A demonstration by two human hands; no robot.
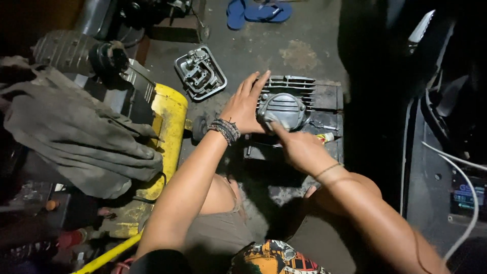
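Far left there's a grey rag (76, 137) draped over a yellow tank (170, 116), then a small metal engine cover (200, 73) lying on the concrete floor (299, 45). The left hand (246, 106) lies open, fingers spread flat against the finned engine part (289, 104), which sits on a dark block. The right hand (299, 147) is closed, thumb pressing on that part's round cover.

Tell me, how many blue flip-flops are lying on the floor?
2: one blue flip-flop at the top edge, the other just right of it, partly overlapping. More may lie outside the view.
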